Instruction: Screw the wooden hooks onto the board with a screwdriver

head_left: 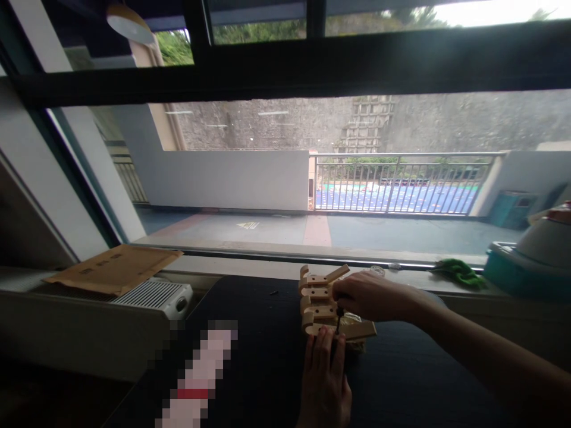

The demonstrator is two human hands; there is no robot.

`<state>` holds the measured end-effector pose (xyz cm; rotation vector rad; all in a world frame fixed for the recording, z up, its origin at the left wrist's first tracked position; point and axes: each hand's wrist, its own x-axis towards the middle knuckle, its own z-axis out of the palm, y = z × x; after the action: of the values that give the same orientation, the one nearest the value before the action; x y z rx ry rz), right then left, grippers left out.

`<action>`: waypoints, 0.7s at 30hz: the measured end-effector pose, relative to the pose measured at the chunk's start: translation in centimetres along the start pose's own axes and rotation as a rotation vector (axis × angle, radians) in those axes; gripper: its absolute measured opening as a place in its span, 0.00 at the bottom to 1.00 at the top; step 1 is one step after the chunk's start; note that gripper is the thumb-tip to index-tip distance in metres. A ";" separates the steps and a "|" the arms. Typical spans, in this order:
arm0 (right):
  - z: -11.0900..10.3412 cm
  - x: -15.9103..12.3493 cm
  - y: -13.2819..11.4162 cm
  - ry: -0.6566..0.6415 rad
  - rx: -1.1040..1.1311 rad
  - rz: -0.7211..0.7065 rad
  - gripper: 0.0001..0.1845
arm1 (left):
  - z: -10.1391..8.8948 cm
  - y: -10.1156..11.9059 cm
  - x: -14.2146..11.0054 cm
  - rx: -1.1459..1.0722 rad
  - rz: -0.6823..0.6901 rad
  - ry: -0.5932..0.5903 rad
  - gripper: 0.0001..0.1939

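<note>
A light wooden model [317,300], built from several jointed finger-like pieces, lies on the dark table [259,356] near the window sill. My right hand [372,295] reaches in from the right and is closed over its upper right part, with a thin dark tool [338,321] sticking down from the fingers. My left hand [325,380] comes up from below; its fingers lie together and press against the model's lower edge.
A white heater [154,296] with brown cardboard [113,268] on top stands at the left. A green cloth [459,272] and a teal container [521,272] sit on the sill at the right. A pixelated patch covers part of the table's left.
</note>
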<state>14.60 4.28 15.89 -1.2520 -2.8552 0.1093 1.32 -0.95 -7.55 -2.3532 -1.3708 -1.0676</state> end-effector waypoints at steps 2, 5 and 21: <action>0.5 0.1 0.2 0.008 0.004 0.013 0.12 | 0.0 0.0 0.0 -0.002 0.009 0.007 0.36; 1.1 0.2 0.5 0.009 0.019 0.036 0.13 | -0.1 -0.1 0.0 0.000 0.013 0.010 0.35; 0.7 0.1 0.3 -0.002 0.011 0.042 0.15 | -0.3 0.0 0.1 -0.015 -0.005 0.007 0.35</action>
<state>14.73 4.52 15.15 -1.3116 -2.8267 0.1265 1.24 -1.06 -7.31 -2.3562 -1.3711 -1.0902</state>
